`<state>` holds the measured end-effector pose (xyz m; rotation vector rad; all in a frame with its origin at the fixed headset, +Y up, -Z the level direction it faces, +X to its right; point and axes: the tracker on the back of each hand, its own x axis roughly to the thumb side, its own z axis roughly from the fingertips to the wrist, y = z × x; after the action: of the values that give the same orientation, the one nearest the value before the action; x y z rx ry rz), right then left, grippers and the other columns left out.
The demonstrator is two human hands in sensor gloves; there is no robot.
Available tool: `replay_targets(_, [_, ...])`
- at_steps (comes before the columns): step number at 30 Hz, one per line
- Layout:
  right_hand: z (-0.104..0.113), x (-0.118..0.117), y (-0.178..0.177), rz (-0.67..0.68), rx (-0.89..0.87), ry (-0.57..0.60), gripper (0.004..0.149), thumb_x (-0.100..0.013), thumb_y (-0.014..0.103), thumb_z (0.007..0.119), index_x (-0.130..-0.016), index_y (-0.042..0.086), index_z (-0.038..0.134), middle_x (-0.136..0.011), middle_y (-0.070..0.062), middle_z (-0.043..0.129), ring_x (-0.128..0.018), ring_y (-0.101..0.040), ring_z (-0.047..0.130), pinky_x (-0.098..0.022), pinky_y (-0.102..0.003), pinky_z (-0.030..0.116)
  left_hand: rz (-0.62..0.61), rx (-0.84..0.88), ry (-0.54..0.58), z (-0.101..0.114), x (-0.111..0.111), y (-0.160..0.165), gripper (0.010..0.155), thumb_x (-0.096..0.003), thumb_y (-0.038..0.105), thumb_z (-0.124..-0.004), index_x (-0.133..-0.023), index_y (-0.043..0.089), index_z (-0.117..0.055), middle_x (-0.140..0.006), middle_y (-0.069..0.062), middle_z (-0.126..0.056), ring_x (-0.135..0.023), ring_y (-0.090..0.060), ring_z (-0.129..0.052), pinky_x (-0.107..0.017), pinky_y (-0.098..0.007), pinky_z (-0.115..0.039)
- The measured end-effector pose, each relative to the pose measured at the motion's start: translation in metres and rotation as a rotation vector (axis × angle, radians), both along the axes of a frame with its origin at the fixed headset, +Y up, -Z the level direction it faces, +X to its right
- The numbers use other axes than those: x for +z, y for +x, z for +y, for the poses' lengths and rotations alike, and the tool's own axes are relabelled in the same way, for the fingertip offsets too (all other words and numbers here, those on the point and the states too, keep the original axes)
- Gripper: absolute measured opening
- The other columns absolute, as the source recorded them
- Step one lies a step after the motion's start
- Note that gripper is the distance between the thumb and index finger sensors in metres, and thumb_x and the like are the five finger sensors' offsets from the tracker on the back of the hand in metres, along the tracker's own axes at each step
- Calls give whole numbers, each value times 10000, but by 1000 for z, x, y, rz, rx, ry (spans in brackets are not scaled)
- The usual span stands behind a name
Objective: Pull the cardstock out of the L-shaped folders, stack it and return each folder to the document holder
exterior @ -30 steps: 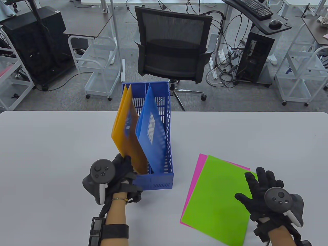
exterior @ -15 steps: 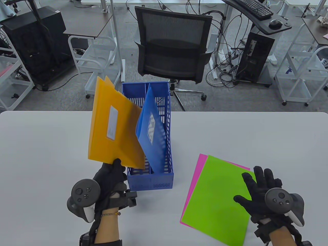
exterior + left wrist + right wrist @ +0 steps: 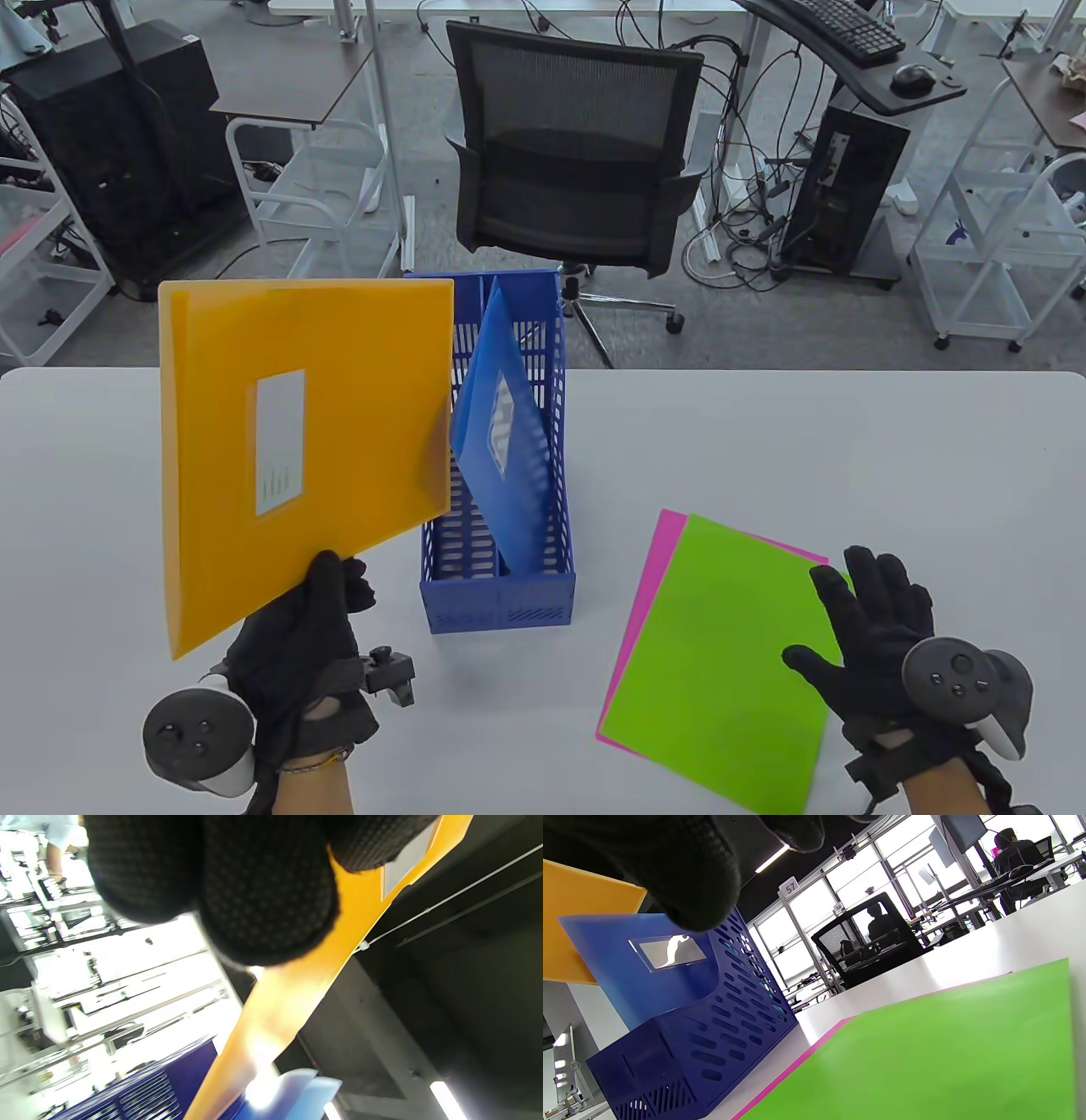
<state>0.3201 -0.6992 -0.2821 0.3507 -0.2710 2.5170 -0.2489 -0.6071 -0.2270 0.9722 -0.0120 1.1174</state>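
Observation:
My left hand (image 3: pixel 301 632) pinches the bottom edge of an orange L-shaped folder (image 3: pixel 297 450) and holds it up in the air, left of the blue document holder (image 3: pixel 501 594). The folder carries a white label and also shows in the left wrist view as an orange folder (image 3: pixel 297 984). A blue folder (image 3: pixel 505 450) leans inside the holder. On the table at the right lies a green cardstock sheet (image 3: pixel 721 671) on a pink sheet (image 3: pixel 666 531). My right hand (image 3: pixel 878 628) rests flat on the green sheet's right edge with fingers spread.
A black office chair (image 3: pixel 568 144) stands just behind the table's far edge. Carts, desks and computer towers fill the floor beyond. The white table (image 3: pixel 848 441) stretches wide on both sides of the holder.
My left hand has lifted the orange folder out of the holder, swung it left and turned its face toward the camera. The right hand has barely moved.

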Motion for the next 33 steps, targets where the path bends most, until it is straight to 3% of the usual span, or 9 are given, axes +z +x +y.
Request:
replay_targets(5, [0, 0, 1, 6, -17, 12, 844, -421, 561, 879, -1066, 216, 458, -1179, -229, 279, -1020, -532, 219, -683, -726, 149, 2, -7, 117, 11, 14, 2, 427, -521, 437, -804, -896, 235, -842, -614, -36, -1056, -308, -53, -1153, -313, -353, -1004])
replay_targets(12, [0, 2, 2, 7, -46, 31, 804, -441, 544, 854, -1061, 203, 472, -1173, -238, 301, -1021, -517, 234, -632, -755, 106, -60, -18, 189, 22, 25, 13, 427, -525, 444, -790, -905, 254, -830, -634, -21, -1049, -328, -44, -1148, -331, -345, -1002])
replay_targets(19, [2, 4, 3, 48, -103, 75, 777, -436, 493, 868, -1050, 197, 496, -1170, -233, 316, -1023, -505, 218, -636, -747, 105, -248, -8, 221, 25, 22, 34, 415, -514, 447, -797, -882, 265, -856, -618, -17, -1056, -308, -43, -1142, -320, -345, -999])
replay_targets(26, [7, 7, 3, 103, -181, 154, 742, -434, 436, 865, -1039, 199, 506, -1159, -232, 379, -1029, -491, 295, -632, -760, 134, -457, -97, 114, 21, 6, 67, 410, -497, 432, -815, -824, 204, -910, -524, -28, -1068, -215, -36, -1123, -259, -343, -997])
replay_targets(33, [13, 10, 5, 154, -299, 233, 722, -466, 477, 790, -1049, 204, 462, -1157, -228, 352, -1037, -455, 346, -651, -737, 154, -505, -348, -154, 8, -12, 103, 414, -466, 425, -823, -778, 182, -945, -457, -27, -1071, -149, -24, -1099, -216, -332, -995])
